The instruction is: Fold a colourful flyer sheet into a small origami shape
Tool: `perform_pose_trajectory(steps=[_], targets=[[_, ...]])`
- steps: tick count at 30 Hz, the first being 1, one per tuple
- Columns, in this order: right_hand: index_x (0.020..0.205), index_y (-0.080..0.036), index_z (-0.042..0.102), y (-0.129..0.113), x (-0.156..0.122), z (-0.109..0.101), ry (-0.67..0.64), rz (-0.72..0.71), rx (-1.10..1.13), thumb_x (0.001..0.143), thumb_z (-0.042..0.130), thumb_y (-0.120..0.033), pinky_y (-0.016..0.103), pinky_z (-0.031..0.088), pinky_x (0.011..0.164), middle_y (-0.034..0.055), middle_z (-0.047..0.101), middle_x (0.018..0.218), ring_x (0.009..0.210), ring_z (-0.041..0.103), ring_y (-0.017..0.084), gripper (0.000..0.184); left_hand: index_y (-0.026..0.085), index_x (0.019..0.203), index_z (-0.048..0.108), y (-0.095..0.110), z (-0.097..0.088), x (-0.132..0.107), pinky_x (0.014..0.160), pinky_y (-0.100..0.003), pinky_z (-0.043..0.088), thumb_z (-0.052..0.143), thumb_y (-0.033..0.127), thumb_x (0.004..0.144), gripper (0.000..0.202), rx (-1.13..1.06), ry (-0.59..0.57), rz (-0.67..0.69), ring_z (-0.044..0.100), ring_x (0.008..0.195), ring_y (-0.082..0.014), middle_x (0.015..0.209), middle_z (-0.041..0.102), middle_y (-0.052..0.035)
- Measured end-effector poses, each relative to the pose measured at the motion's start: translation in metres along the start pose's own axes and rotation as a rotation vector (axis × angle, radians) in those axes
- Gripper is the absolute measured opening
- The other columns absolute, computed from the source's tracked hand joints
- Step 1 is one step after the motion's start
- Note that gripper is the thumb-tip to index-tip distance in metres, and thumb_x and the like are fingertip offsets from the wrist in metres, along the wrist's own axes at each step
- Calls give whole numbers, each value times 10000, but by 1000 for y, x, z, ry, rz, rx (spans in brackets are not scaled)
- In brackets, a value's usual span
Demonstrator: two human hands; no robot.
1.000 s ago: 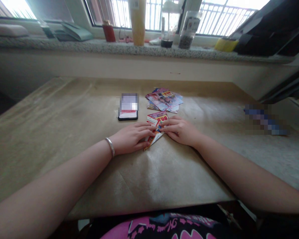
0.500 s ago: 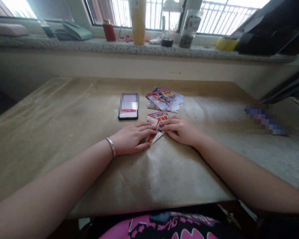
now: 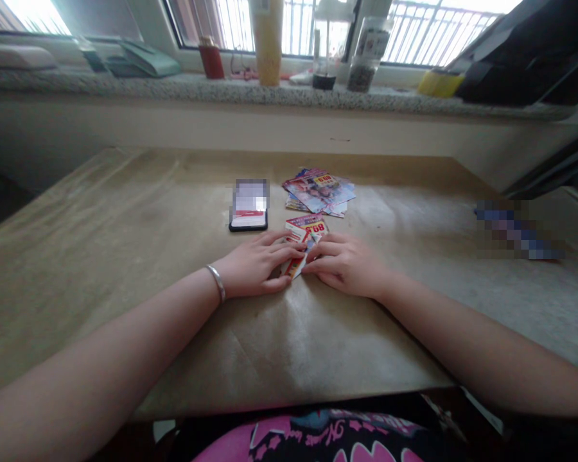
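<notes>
A small printed paper (image 3: pixel 296 232) with red and yellow print lies on the table with a diagonal fold across it. My left hand (image 3: pixel 255 264) rests flat over its left side, fingers stretched out and pressing on it. A silver bangle circles that wrist. From the right, my right hand (image 3: pixel 349 264) has its fingers bent together at the paper's right and lower edge, pinching it there. Both hands cover part of the paper, so its full outline is hidden. Just beyond it lies a loose pile of similar colourful printed sheets (image 3: pixel 320 191).
A phone (image 3: pixel 249 221) lies left of the pile. At the table's (image 3: pixel 183 333) right side is a blurred bluish object (image 3: pixel 520 237). Bottles, a red container (image 3: pixel 210 59) and a yellow item (image 3: pixel 439 83) stand on the stone windowsill (image 3: pixel 173 88) behind.
My right hand has shifted slightly left and down along the paper, and its fingers are more bent. My left hand has barely moved.
</notes>
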State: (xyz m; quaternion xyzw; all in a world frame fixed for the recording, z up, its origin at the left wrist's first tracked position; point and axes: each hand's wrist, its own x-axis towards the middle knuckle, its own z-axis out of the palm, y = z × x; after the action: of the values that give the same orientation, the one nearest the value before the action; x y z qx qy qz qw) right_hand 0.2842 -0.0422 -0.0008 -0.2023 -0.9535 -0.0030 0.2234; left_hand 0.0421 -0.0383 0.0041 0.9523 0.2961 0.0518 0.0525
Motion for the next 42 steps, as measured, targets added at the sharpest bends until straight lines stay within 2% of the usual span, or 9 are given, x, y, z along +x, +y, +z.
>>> perform_pose_trajectory(steps=[6, 19, 28, 36, 42], targets=[[1091, -258, 692, -10, 4, 1, -60, -32, -78, 889, 494, -204, 370, 404, 831, 33, 694, 1075, 945, 523, 207, 288, 188, 1253, 526, -2, 3, 1, 1168, -461, 214, 494, 423, 876, 445, -13, -19, 4, 285, 1405, -270, 1425, 473, -76], [1073, -248, 687, -9, 6, -5, -128, -100, -136, 823, 516, -178, 353, 373, 846, 30, 680, 1099, 997, 527, 206, 311, 199, 1257, 529, -1, 3, 0, 1147, -446, 273, 507, 420, 858, 457, -13, 2, -10, 338, 1381, -279, 1402, 497, -86], [1023, -264, 697, -2, 4, -9, -121, -83, -168, 840, 502, -184, 336, 372, 808, 26, 693, 985, 925, 564, 189, 279, 215, 1305, 489, -3, 4, 1, 1177, -447, 208, 498, 407, 867, 478, -33, -33, -22, 266, 1416, -263, 1463, 431, -40], [1011, -261, 693, 6, 0, -14, -135, -52, -213, 863, 495, -178, 319, 368, 783, 32, 690, 999, 904, 559, 176, 261, 213, 1335, 455, -2, 2, 1, 1178, -446, 181, 501, 392, 881, 490, -35, -67, -24, 274, 1415, -252, 1480, 404, -57], [1026, -263, 689, 12, -3, -17, -146, -58, -231, 872, 493, -176, 313, 382, 785, 27, 688, 1028, 912, 564, 174, 263, 212, 1340, 445, -5, 6, 2, 1178, -468, 170, 496, 372, 899, 472, -56, -39, 29, 251, 1424, -255, 1474, 412, -67]])
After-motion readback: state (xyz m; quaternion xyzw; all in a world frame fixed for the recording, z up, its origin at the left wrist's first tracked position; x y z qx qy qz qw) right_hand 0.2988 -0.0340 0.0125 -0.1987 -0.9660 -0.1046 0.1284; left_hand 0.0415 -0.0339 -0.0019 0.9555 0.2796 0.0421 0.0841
